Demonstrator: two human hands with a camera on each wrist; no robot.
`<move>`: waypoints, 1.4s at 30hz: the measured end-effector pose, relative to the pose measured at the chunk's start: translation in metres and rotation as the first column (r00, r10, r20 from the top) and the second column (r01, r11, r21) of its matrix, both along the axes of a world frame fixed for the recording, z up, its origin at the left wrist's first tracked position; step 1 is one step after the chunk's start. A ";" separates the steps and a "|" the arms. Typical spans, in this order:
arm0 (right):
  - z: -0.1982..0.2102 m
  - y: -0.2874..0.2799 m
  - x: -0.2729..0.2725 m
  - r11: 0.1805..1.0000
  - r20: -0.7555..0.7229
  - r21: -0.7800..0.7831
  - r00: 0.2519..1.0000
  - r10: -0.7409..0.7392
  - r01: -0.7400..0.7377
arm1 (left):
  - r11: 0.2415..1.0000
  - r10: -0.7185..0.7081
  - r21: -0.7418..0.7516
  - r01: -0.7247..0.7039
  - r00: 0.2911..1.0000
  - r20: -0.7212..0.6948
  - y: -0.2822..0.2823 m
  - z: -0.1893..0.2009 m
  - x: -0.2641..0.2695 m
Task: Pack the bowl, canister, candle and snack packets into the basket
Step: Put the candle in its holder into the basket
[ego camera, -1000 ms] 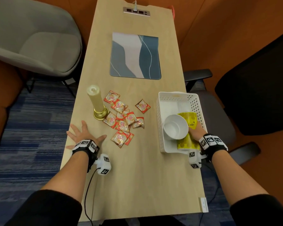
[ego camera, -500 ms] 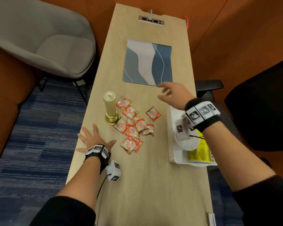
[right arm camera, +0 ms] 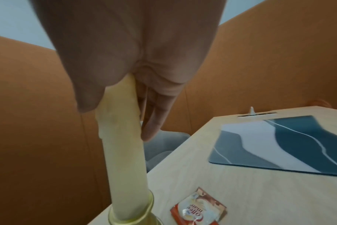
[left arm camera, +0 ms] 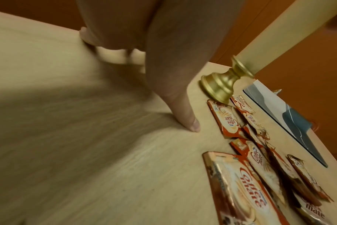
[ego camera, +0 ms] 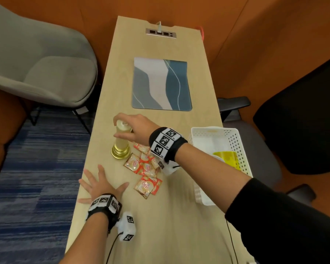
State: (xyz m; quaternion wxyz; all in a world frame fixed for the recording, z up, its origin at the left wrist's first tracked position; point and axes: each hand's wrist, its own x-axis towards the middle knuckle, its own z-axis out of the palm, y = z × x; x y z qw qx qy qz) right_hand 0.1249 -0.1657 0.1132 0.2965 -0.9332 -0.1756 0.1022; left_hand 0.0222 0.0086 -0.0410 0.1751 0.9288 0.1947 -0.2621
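Observation:
A tall cream candle (ego camera: 121,142) in a gold holder (ego camera: 120,153) stands upright on the table's left side. My right hand (ego camera: 125,128) wraps its thumb and fingers around the candle's top; the right wrist view shows the candle (right arm camera: 123,152) between the thumb and fingers (right arm camera: 152,121). Several red-and-white snack packets (ego camera: 146,167) lie in a heap just right of the holder. The white basket (ego camera: 213,130) sits at the right edge with the yellow canister (ego camera: 227,159) lying in it; my forearm hides the bowl. My left hand (ego camera: 101,185) rests flat on the table, fingers spread, beside the packets (left arm camera: 250,182).
A blue-and-grey mat (ego camera: 161,84) lies further up the table, with a power socket panel (ego camera: 161,32) at the far end. A grey armchair (ego camera: 40,67) stands on the left and a black office chair (ego camera: 303,121) on the right. The basket overhangs the table's right edge.
My right hand left the basket, crossed over the packets to the left and closed around the candle's top. The left hand stayed flat on the table.

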 end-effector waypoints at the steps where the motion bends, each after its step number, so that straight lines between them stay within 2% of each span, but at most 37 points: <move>1: 0.005 -0.012 -0.003 0.996 -0.004 0.064 0.998 -0.069 0.069 | 1.000 -0.001 0.003 0.001 1.000 0.000 -0.001 0.000 0.000; 3: 0.022 -0.041 -0.010 0.951 -0.002 0.215 0.973 -0.229 0.224 | 1.000 -0.006 0.002 0.006 1.000 0.004 -0.003 -0.001 -0.001; 5: 0.043 -0.075 -0.019 0.865 0.022 0.360 0.924 -0.383 0.350 | 1.000 -0.011 0.004 0.011 1.000 0.003 -0.004 0.001 -0.002; 7: 0.065 -0.115 -0.033 0.800 0.070 0.422 0.864 -0.498 0.427 | 1.000 -0.011 0.002 0.011 1.000 -0.002 -0.004 0.004 -0.002; 9: 0.081 -0.157 -0.051 0.767 0.146 0.380 0.785 -0.602 0.517 | 1.000 -0.005 -0.017 0.005 1.000 -0.006 -0.003 0.006 0.000; 12: 0.088 -0.208 -0.078 0.719 0.247 0.237 0.675 -0.695 0.653 | 1.000 -0.006 -0.019 0.005 1.000 -0.017 -0.002 0.009 0.001; 15: 0.080 -0.237 -0.095 0.659 0.235 0.081 0.629 -0.741 0.747 | 1.000 -0.020 -0.014 0.019 0.999 -0.029 -0.003 0.010 0.002; 17: 0.066 -0.246 -0.101 0.644 0.207 -0.020 0.633 -0.746 0.765 | 1.000 -0.030 -0.006 0.030 0.999 -0.035 -0.003 0.011 0.001; 19: 0.047 -0.251 -0.106 0.666 0.185 -0.085 0.668 -0.720 0.741 | 0.999 -0.034 0.002 0.034 0.999 -0.028 -0.002 0.010 -0.001; 22: 0.021 -0.256 -0.112 0.700 0.149 -0.132 0.712 -0.686 0.702 | 0.999 -0.042 0.013 0.042 0.999 -0.018 -0.002 0.008 -0.002; 24: 0.008 -0.261 -0.119 0.694 0.146 -0.184 0.718 -0.681 0.696 | 0.999 -0.048 0.018 0.048 0.998 -0.029 -0.003 0.009 -0.001; 26: 0.002 -0.267 -0.126 0.665 0.135 -0.204 0.694 -0.707 0.718 | 0.998 -0.053 0.019 0.054 0.998 -0.034 -0.003 0.009 0.000; 30: 0.000 -0.276 -0.128 0.567 0.107 -0.161 0.585 -0.804 0.808 | 0.997 -0.061 0.039 0.062 0.997 -0.043 -0.005 0.011 0.002; 33: 0.011 -0.277 -0.117 0.514 0.031 -0.229 0.534 -0.845 0.826 | 0.996 -0.065 0.053 0.067 0.997 -0.041 -0.004 0.010 0.004; 35: 0.021 -0.277 -0.110 0.504 0.002 -0.282 0.526 -0.850 0.816 | 0.997 -0.055 0.056 0.058 0.998 -0.044 -0.003 0.011 0.004; 37: 0.033 -0.274 -0.102 0.509 0.050 -0.306 0.548 -0.835 0.805 | 0.998 -0.045 0.045 0.047 0.998 -0.036 -0.003 0.010 0.004; 40: 0.051 -0.250 -0.086 0.505 0.249 -0.313 0.583 -0.774 0.804 | 0.998 -0.039 0.039 0.040 0.999 -0.037 -0.004 0.010 0.005; 42: 0.053 -0.212 -0.074 0.613 0.314 -0.259 0.665 -0.678 0.747 | 0.998 -0.035 0.045 0.038 0.998 -0.051 -0.004 0.010 0.005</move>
